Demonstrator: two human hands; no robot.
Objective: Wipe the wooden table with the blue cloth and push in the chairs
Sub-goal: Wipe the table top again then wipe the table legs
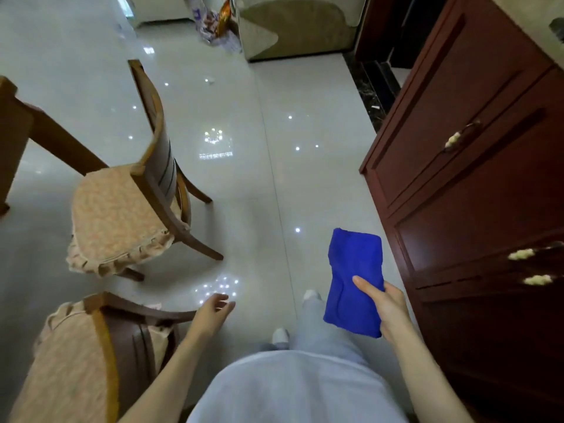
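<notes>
My right hand (385, 309) holds a folded blue cloth (354, 276) at waist height, thumb on top, near the cabinet on the right. My left hand (213, 312) hangs relaxed and holds nothing, just right of the curved backrest of the nearer wooden chair (100, 340) at bottom left. A second wooden chair (128, 190) with a peach cushion stands further ahead, its back toward the open floor. A corner and leg of the wooden table (15, 132) show at the left edge.
A dark red cabinet (476, 178) with drawers and pale handles fills the right side. Glossy white tiled floor (259, 148) runs ahead between chairs and cabinet. Bags (213, 22) and a pale panel stand at the far end. My legs and shoes are below.
</notes>
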